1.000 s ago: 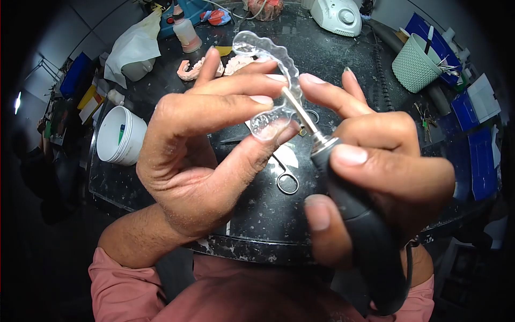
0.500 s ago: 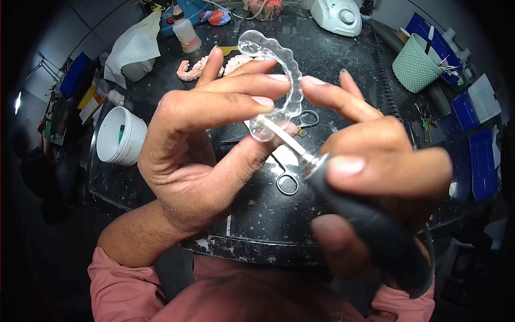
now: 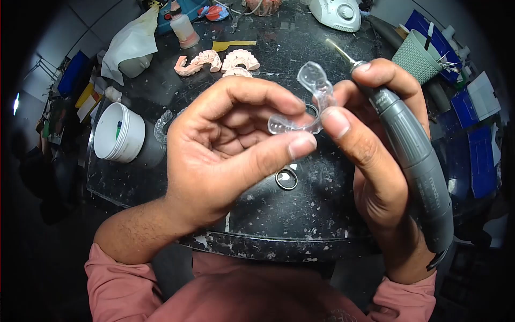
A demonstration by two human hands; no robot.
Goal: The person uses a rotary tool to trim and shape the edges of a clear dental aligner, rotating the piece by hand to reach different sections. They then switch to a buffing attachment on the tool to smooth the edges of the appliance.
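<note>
A clear, scalloped, arch-shaped dental tray (image 3: pixel 325 95) is held up between both hands. My left hand (image 3: pixel 230 139) has its thumb and fingers closed on the tray's left end. My right hand (image 3: pixel 375 139) pinches the tray's right side between thumb and finger. That same hand also holds a dark rotary handpiece (image 3: pixel 410 155), its thin metal tip pointing up and away from the tray. Below the tray, a scissors' finger ring (image 3: pixel 286 179) shows on the black table; the rest of the scissors is mostly hidden by the hands.
Pink dental models (image 3: pixel 240 59) and a yellow strip (image 3: pixel 234 45) lie beyond my left hand. A white tub (image 3: pixel 119 133) and another clear tray (image 3: pixel 163 126) are at left. Farther back stand a bottle (image 3: pixel 184 30), a white device (image 3: pixel 337 15) and a green basket (image 3: pixel 416 56).
The handpiece tip has moved off the tray and up to the right. My right thumb and finger have taken hold of the tray, which has turned and shifted right.
</note>
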